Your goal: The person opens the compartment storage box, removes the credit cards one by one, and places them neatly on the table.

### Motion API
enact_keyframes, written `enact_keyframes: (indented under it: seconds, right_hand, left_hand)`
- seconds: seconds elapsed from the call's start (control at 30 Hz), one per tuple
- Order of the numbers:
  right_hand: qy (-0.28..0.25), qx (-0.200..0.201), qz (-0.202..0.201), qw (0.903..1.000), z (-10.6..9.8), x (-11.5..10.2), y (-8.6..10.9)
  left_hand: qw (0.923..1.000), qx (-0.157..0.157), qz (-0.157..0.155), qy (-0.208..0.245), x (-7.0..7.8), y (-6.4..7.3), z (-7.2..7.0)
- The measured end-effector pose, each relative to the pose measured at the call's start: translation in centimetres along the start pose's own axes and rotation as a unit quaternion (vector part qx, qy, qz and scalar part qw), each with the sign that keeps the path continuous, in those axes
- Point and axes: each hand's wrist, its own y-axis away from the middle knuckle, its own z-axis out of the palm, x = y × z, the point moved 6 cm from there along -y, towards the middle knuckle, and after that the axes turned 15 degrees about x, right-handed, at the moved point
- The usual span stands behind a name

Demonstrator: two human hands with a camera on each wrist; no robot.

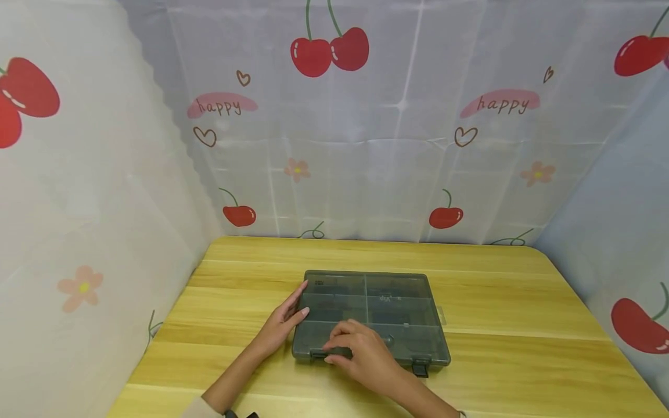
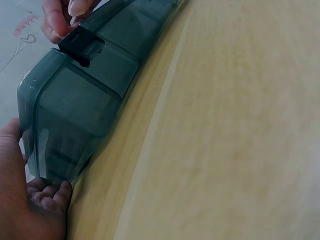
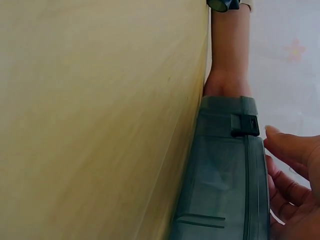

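Observation:
A dark, see-through plastic compartment box (image 1: 402,313) lies flat on the table with its lid down. My left hand (image 1: 279,325) grips its left side, thumb at the lid's edge and lower fingers (image 2: 50,197) curled against the side wall. Over the front left part of the lid is my right hand (image 1: 360,354), fingers bent, thumb apart from them near the front edge. That thumb (image 3: 285,145) is beside the front left latch (image 3: 245,125), which lies against the box front. The front right latch (image 1: 420,370) sticks outward.
Wood-grain table (image 1: 512,313) surrounds the box. Behind it and on both sides hang pale curtains (image 1: 355,174) printed with cherries, hearts and flowers. A clear tab (image 1: 441,316) juts from the box's right side. Part of a dark device (image 1: 240,414) shows at the left wrist.

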Motion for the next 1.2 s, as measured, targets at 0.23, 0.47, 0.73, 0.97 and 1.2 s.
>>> enact_keyframes:
  seconds: [0.23,0.47,0.73,0.97,1.2]
  right_hand:
    - [0.013,-0.001,-0.005,0.9999,0.15,-0.08,-0.32]
    - [0.012,0.015,-0.018,0.9997,0.22,0.01,-0.33]
    - [0.032,0.034,-0.014,0.9988,0.55,0.10,0.28]
    - [0.018,0.072,-0.031,0.9967,0.40,-0.24,0.27]
    - [0.015,0.090,-0.058,0.9941,0.35,-0.59,0.50]
  left_hand:
    - [1.0000,0.003,0.005,-0.002,0.25,-0.15,-0.15]
    - [0.9999,0.006,0.014,0.003,0.08,-0.28,-0.05]
    - [0.9999,-0.002,0.016,0.001,-0.10,-0.02,0.20]
    - [0.9999,0.001,0.015,0.002,0.14,0.00,0.09]
    - [0.9999,0.001,0.011,0.000,-0.07,0.12,0.09]
